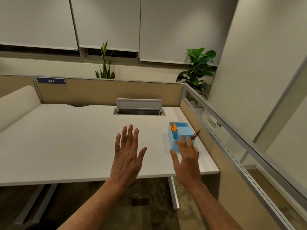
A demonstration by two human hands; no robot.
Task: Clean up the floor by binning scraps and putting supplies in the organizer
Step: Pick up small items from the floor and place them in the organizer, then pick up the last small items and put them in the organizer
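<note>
Both forearms are reaching up from the bottom edge. The left hand (127, 153) is hovering flat, fingers spread, holding nothing. The right hand (187, 156), equally open and empty, is overlapping the blue organizer (172, 144) sitting right of centre on the worktop (66, 146).

A white desk (66, 138) stands inside tan partitions (108, 92); roller blinds (106, 22) cover windows behind two potted plants (198, 68).
</note>
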